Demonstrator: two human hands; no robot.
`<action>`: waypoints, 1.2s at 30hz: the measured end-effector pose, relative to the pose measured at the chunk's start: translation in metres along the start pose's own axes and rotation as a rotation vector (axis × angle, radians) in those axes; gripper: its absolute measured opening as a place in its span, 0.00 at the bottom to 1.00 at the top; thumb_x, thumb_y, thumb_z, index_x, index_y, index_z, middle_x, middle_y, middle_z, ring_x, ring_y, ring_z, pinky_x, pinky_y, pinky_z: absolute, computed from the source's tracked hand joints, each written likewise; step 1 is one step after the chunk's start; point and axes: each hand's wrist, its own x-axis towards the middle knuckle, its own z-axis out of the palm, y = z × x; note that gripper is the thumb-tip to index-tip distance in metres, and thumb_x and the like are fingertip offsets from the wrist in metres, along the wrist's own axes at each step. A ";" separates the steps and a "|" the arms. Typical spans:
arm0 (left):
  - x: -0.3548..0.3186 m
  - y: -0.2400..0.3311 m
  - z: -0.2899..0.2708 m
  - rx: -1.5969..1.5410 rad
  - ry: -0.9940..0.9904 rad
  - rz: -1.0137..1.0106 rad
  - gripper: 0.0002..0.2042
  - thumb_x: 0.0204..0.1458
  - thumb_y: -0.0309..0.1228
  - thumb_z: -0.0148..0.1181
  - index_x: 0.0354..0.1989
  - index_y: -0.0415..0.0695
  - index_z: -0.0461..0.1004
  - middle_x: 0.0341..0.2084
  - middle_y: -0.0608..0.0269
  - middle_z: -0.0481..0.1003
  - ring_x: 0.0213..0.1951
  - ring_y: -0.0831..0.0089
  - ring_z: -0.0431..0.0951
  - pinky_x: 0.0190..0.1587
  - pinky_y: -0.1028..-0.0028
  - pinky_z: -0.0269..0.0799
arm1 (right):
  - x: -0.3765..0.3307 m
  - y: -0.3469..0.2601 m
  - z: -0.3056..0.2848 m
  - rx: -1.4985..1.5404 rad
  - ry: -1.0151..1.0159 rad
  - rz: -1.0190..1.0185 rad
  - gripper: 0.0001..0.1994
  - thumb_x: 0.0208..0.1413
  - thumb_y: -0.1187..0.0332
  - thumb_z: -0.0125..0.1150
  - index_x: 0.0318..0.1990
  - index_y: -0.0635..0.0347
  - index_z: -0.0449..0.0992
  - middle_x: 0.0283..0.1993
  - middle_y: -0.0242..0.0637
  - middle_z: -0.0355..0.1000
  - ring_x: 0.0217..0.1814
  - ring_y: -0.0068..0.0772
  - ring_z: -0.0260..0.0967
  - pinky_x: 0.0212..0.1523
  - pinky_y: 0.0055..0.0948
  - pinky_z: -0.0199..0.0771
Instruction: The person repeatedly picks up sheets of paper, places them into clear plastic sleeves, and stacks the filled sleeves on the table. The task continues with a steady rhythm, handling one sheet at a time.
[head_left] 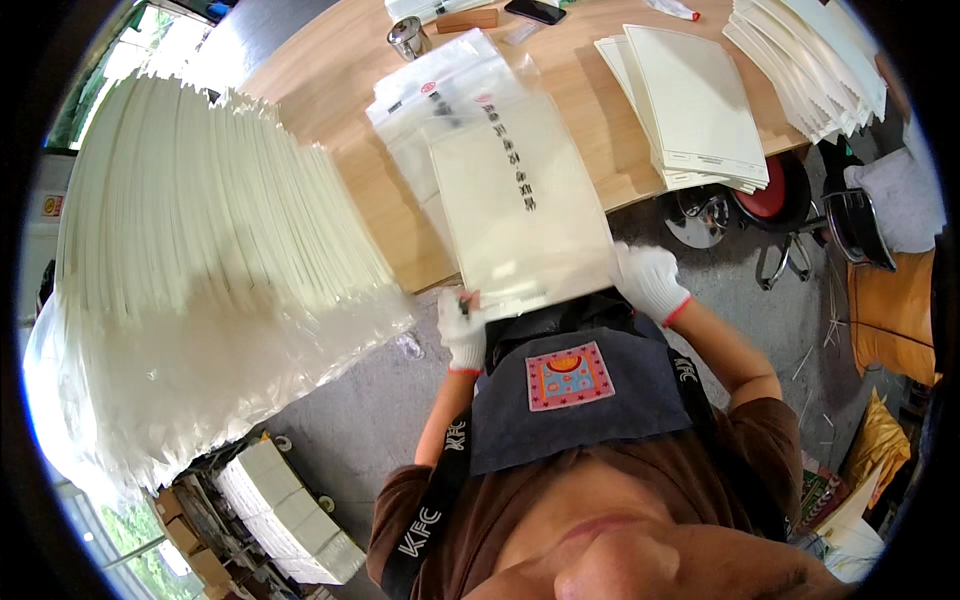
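Observation:
A cream paper stack in a clear plastic bag (525, 215), with a line of dark printing on it, lies at the table's near edge and juts out over it. My left hand (463, 335), in a white knit glove, is closed on the bag's near left corner. At the near right corner my right hand (648, 282), in a white glove with a red cuff, has its fingers closed on the bag's edge; its fingertips are partly hidden. Beneath and beyond it lie several empty-looking clear plastic bags (395, 115), also printed.
A tall mass of cream sheets in plastic (220, 220) stands at left. Cream paper pads (695, 100) and fanned stacks (800, 70) lie at right on the wooden table (570, 60). A metal cup (408, 38), wooden block (467, 21) and phone (536, 11) sit at the back.

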 end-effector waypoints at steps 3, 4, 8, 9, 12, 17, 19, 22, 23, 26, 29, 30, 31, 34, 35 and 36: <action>-0.046 0.021 -0.040 -0.408 -0.158 -0.230 0.10 0.46 0.24 0.62 0.23 0.41 0.64 0.21 0.63 0.69 0.23 0.74 0.69 0.28 0.73 0.66 | -0.037 -0.004 -0.003 -0.023 -0.198 -0.079 0.12 0.54 0.64 0.46 0.33 0.61 0.75 0.31 0.43 0.77 0.31 0.45 0.77 0.23 0.45 0.74; -0.057 0.026 -0.047 -0.621 -0.226 -0.333 0.10 0.45 0.23 0.62 0.23 0.41 0.64 0.21 0.64 0.69 0.23 0.76 0.69 0.27 0.74 0.65 | -0.048 -0.003 0.001 -0.043 -0.298 -0.090 0.12 0.54 0.64 0.46 0.34 0.60 0.75 0.30 0.42 0.77 0.30 0.45 0.77 0.22 0.44 0.74; -0.036 0.048 -0.053 -0.269 -0.426 -0.086 0.09 0.43 0.21 0.61 0.23 0.42 0.64 0.20 0.62 0.69 0.22 0.72 0.69 0.26 0.73 0.65 | -0.047 -0.001 0.017 0.019 -0.091 -0.241 0.13 0.54 0.62 0.46 0.28 0.54 0.77 0.19 0.40 0.74 0.20 0.36 0.75 0.17 0.38 0.72; -0.021 0.039 -0.033 -0.245 -0.361 0.002 0.09 0.43 0.21 0.60 0.23 0.42 0.64 0.19 0.61 0.68 0.21 0.71 0.70 0.26 0.73 0.65 | -0.030 -0.001 0.012 -0.029 -0.026 -0.236 0.12 0.52 0.63 0.47 0.25 0.54 0.76 0.17 0.39 0.72 0.17 0.37 0.73 0.16 0.38 0.71; -0.001 0.022 -0.014 -0.169 -0.311 0.038 0.08 0.42 0.20 0.59 0.23 0.43 0.65 0.19 0.57 0.68 0.22 0.62 0.70 0.26 0.70 0.66 | -0.007 0.025 -0.001 -0.019 0.207 -0.296 0.12 0.48 0.65 0.49 0.21 0.58 0.76 0.24 0.43 0.75 0.24 0.41 0.75 0.19 0.40 0.72; -0.038 -0.055 -0.007 -0.285 -0.471 -0.347 0.08 0.49 0.27 0.58 0.24 0.42 0.65 0.22 0.61 0.69 0.25 0.70 0.69 0.29 0.72 0.66 | -0.023 0.056 0.061 0.187 -0.238 -0.084 0.16 0.58 0.61 0.40 0.36 0.57 0.76 0.37 0.49 0.74 0.40 0.54 0.72 0.39 0.45 0.71; -0.036 -0.071 0.014 -0.565 -0.295 -0.605 0.12 0.55 0.36 0.55 0.25 0.41 0.66 0.24 0.63 0.70 0.28 0.73 0.68 0.33 0.72 0.66 | 0.011 0.074 0.082 0.408 0.033 0.047 0.18 0.60 0.56 0.38 0.39 0.57 0.73 0.36 0.54 0.72 0.42 0.56 0.69 0.41 0.48 0.67; -0.008 -0.056 0.049 -0.439 -0.516 -0.700 0.16 0.57 0.41 0.51 0.27 0.39 0.68 0.25 0.62 0.72 0.30 0.73 0.70 0.35 0.70 0.67 | 0.055 0.063 0.093 0.782 0.262 0.144 0.19 0.60 0.52 0.40 0.43 0.56 0.72 0.39 0.52 0.72 0.44 0.54 0.69 0.44 0.46 0.66; 0.006 -0.039 0.046 -0.373 -0.537 -0.555 0.16 0.57 0.41 0.50 0.28 0.39 0.68 0.25 0.61 0.72 0.30 0.71 0.71 0.35 0.69 0.67 | 0.064 0.062 0.102 0.855 0.310 0.065 0.20 0.61 0.52 0.40 0.45 0.57 0.72 0.41 0.49 0.73 0.46 0.49 0.69 0.47 0.40 0.66; 0.058 0.065 -0.002 -0.181 -0.553 -0.164 0.15 0.57 0.42 0.49 0.30 0.41 0.69 0.24 0.57 0.72 0.31 0.63 0.73 0.36 0.67 0.67 | 0.071 0.033 0.094 1.355 0.262 0.160 0.20 0.62 0.55 0.43 0.47 0.63 0.71 0.39 0.41 0.73 0.43 0.32 0.69 0.48 0.28 0.65; 0.102 0.147 -0.048 -0.077 -0.528 0.160 0.12 0.55 0.39 0.52 0.31 0.42 0.70 0.23 0.54 0.69 0.28 0.60 0.72 0.32 0.67 0.66 | 0.065 -0.007 0.091 1.716 0.145 0.058 0.18 0.63 0.57 0.44 0.47 0.63 0.71 0.44 0.36 0.71 0.45 0.26 0.67 0.48 0.27 0.66; 0.108 0.172 -0.066 -0.076 -0.527 0.278 0.10 0.54 0.36 0.55 0.30 0.41 0.71 0.21 0.53 0.67 0.25 0.63 0.70 0.28 0.69 0.65 | 0.072 -0.031 0.091 2.114 0.128 -0.045 0.20 0.63 0.56 0.44 0.51 0.65 0.68 0.48 0.38 0.70 0.51 0.29 0.67 0.52 0.27 0.66; 0.111 0.192 -0.091 0.001 -0.470 0.399 0.10 0.53 0.36 0.56 0.30 0.40 0.71 0.22 0.53 0.68 0.26 0.60 0.71 0.29 0.67 0.66 | 0.073 -0.047 0.066 2.122 0.030 -0.111 0.21 0.63 0.56 0.43 0.54 0.66 0.66 0.51 0.39 0.69 0.54 0.30 0.65 0.55 0.28 0.64; 0.113 0.246 -0.173 0.195 -0.261 0.684 0.07 0.51 0.36 0.58 0.28 0.46 0.70 0.23 0.54 0.70 0.27 0.57 0.73 0.26 0.65 0.68 | 0.043 -0.081 -0.055 2.227 -0.237 -0.262 0.21 0.62 0.63 0.46 0.59 0.67 0.61 0.56 0.45 0.65 0.60 0.36 0.62 0.60 0.33 0.60; 0.120 0.256 -0.194 0.090 -0.099 0.855 0.05 0.50 0.31 0.58 0.29 0.44 0.71 0.23 0.56 0.69 0.24 0.60 0.72 0.25 0.66 0.67 | 0.050 -0.083 -0.085 2.281 -0.302 -0.303 0.22 0.61 0.66 0.47 0.60 0.67 0.60 0.57 0.48 0.64 0.61 0.39 0.61 0.61 0.35 0.59; 0.123 0.268 -0.236 0.082 -0.175 0.689 0.05 0.45 0.22 0.57 0.31 0.40 0.72 0.26 0.57 0.71 0.27 0.65 0.74 0.26 0.70 0.68 | 0.085 -0.077 -0.089 1.788 0.183 -0.594 0.23 0.57 0.72 0.49 0.60 0.67 0.60 0.58 0.51 0.63 0.61 0.44 0.60 0.62 0.36 0.58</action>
